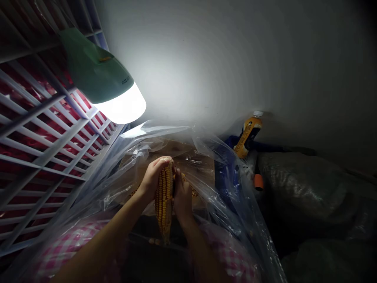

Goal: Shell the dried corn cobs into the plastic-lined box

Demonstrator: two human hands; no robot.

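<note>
Head view is showing both hands meeting on one corn cob, which is standing nearly upright above a clear plastic bag spread open under it. Left hand is curling over the cob's top end, fingers clenched round it and grasping it firmly. Right hand is pressing against the cob's right side, fingers bent and closing on the kernels there. Loose kernels are lying in the bag behind the hands. A green lamp is glowing at upper left beside a white grid rack; small writing on the lamp is too tiny to read. An orange bottle is leaning against the wall, its dark label unreadable.
</note>
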